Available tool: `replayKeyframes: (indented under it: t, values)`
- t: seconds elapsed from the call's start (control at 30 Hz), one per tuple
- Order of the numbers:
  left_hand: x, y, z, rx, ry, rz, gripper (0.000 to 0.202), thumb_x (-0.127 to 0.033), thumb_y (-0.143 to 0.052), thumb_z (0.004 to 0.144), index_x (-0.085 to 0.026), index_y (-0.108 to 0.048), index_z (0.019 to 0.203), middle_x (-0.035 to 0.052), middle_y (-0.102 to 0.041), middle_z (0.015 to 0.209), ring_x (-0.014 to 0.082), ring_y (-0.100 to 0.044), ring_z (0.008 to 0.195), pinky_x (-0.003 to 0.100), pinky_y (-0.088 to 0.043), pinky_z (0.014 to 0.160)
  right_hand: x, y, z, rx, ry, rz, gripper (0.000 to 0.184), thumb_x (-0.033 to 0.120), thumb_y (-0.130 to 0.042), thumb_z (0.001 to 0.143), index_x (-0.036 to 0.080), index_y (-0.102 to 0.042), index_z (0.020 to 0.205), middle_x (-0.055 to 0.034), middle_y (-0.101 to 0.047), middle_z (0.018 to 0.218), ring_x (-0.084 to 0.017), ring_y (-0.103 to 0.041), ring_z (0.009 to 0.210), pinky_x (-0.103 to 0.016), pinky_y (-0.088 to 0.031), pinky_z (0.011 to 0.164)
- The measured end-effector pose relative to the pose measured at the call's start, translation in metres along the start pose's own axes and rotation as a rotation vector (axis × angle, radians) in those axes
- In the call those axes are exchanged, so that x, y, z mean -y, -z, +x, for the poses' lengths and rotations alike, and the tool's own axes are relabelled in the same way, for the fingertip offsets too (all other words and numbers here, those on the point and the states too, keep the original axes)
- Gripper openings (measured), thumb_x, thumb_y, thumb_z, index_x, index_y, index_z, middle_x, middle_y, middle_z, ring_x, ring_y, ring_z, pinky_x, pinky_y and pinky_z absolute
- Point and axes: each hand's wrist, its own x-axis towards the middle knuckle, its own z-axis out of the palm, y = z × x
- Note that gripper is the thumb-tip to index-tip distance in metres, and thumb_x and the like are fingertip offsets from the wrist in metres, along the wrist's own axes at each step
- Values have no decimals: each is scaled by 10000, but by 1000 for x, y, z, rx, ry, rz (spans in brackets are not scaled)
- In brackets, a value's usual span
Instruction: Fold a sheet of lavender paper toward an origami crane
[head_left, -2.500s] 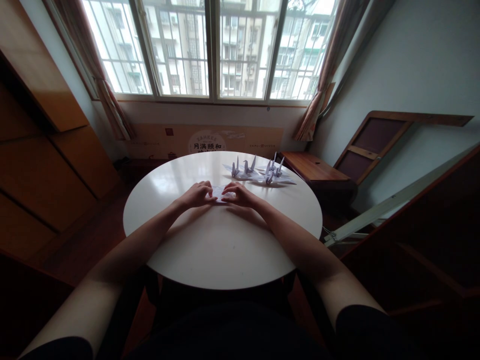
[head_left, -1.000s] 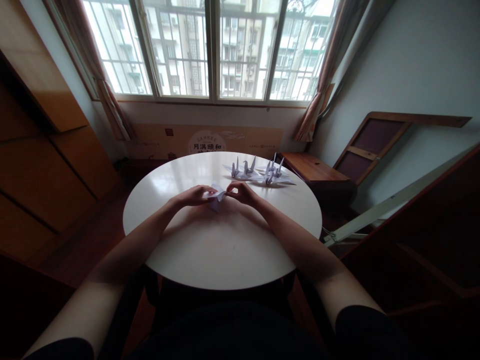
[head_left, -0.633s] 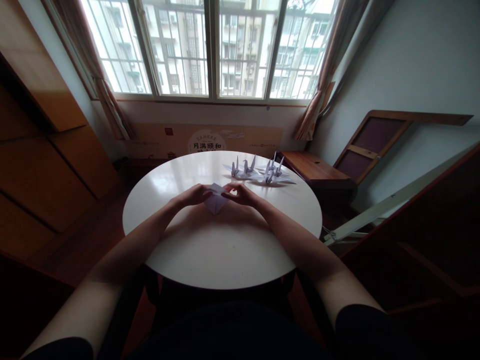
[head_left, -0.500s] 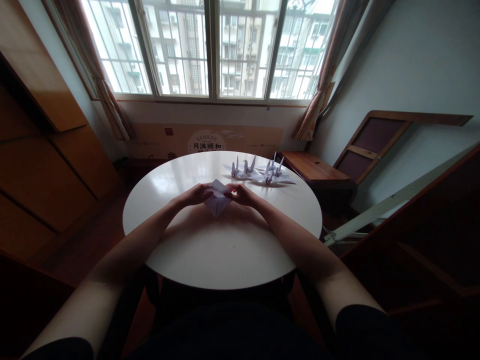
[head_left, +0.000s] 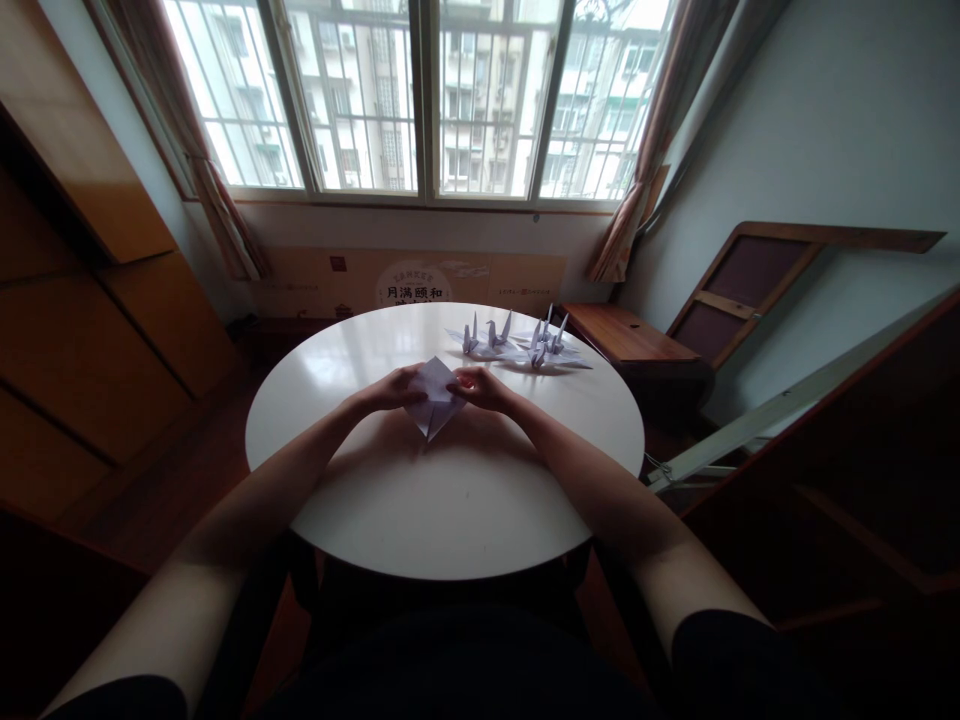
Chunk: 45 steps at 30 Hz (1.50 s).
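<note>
Between my two hands is a folded sheet of white paper (head_left: 433, 408), diamond-shaped, with a crease or slit down its lower half. My left hand (head_left: 395, 389) grips its left edge, the thumb lying on the front. On the opposite edge my right hand (head_left: 480, 388) pinches the paper, thumb on the front face near the middle. Fingers behind the sheet are hidden. Several folded paper cranes (head_left: 537, 352) stand together beyond my right hand, wings spread and overlapping.
The round white table (head_left: 450, 510) lies under my forearms. Behind it is a long printed box (head_left: 525, 270) below the barred window. A low wooden stand (head_left: 630, 335) is at the right, orange-brown cabinets (head_left: 142, 340) at the left.
The paper has tilted slightly, its lower tip shifting left and down. My right thumb has moved inward over the front of the sheet. The cranes have stayed put.
</note>
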Motion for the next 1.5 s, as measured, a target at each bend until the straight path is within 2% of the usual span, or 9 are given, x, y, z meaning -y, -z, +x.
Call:
replayKeyframes:
  t: [0.47, 0.6, 0.73, 0.87, 1.13, 1.2, 1.3, 1.4, 1.5]
  values:
    - [0, 8, -4, 98, 65, 53, 483, -534, -627, 781, -97, -662, 982, 80, -691, 874, 206, -622, 781, 267, -488, 665, 3, 1, 0, 8, -21, -20, 369, 448, -572, 806, 158, -472, 602, 35, -413, 579, -86, -375, 569, -222, -282, 540]
    - [2, 6, -1, 26, 98, 54, 488, -551, -619, 774, -102, -650, 964, 90, -691, 875, 222, -632, 803, 295, -504, 708, 9, 2, 0, 33, -57, 36, 420, 515, -573, 818, 147, -530, 620, 34, -459, 549, -85, -399, 537, -216, -282, 525]
    - [2, 6, 1, -81, 98, 197, 472, -516, -611, 781, -125, -617, 1046, 89, -680, 937, 232, -636, 847, 318, -502, 755, 15, 2, 0, 85, -112, 174, 469, 586, -572, 813, 138, -601, 678, -13, -609, 604, -124, -544, 580, -216, -371, 557]
    - [3, 5, 2, -216, 185, 356, 494, -458, -656, 746, -160, -545, 1123, 84, -643, 977, 224, -632, 792, 329, -509, 673, 19, 0, -1, 117, -161, 257, 466, 597, -600, 800, 135, -660, 803, -47, -692, 663, -172, -646, 652, -244, -456, 625]
    - [-22, 1, 1, -434, 52, 764, 179, -357, -635, 800, -180, -613, 790, 93, -559, 1029, 258, -550, 994, 432, -416, 891, 14, -3, 2, 94, -194, 280, 482, 574, -611, 812, 134, -644, 1007, -38, -701, 681, -178, -683, 639, -286, -519, 670]
    - [-30, -2, 2, -409, 1, 794, 218, -376, -576, 858, -178, -643, 795, 85, -589, 997, 242, -562, 970, 422, -384, 903, 10, -4, 4, 73, -201, 280, 499, 568, -613, 813, 138, -625, 1067, -37, -698, 699, -176, -680, 640, -285, -526, 655]
    - [-34, -6, 3, -241, -88, 776, 288, -398, -510, 912, -181, -672, 816, 52, -646, 876, 194, -598, 842, 384, -364, 879, 6, -6, 5, 22, -211, 251, 507, 577, -621, 800, 138, -604, 1053, -29, -678, 685, -164, -659, 621, -263, -514, 603]
    - [-31, -9, 3, -73, -173, 761, 293, -431, -537, 898, -191, -689, 826, 34, -676, 816, 173, -614, 779, 360, -356, 869, 3, -6, 6, -32, -218, 165, 516, 590, -623, 787, 132, -578, 1021, -11, -640, 635, -148, -613, 572, -233, -462, 536]
    - [-29, -11, 3, -7, -204, 724, 255, -415, -569, 877, -198, -692, 822, 26, -688, 820, 159, -626, 758, 335, -364, 857, 0, -7, 6, -109, -226, 59, 570, 571, -636, 777, 133, -526, 1124, 7, -608, 645, -142, -583, 567, -229, -432, 522]
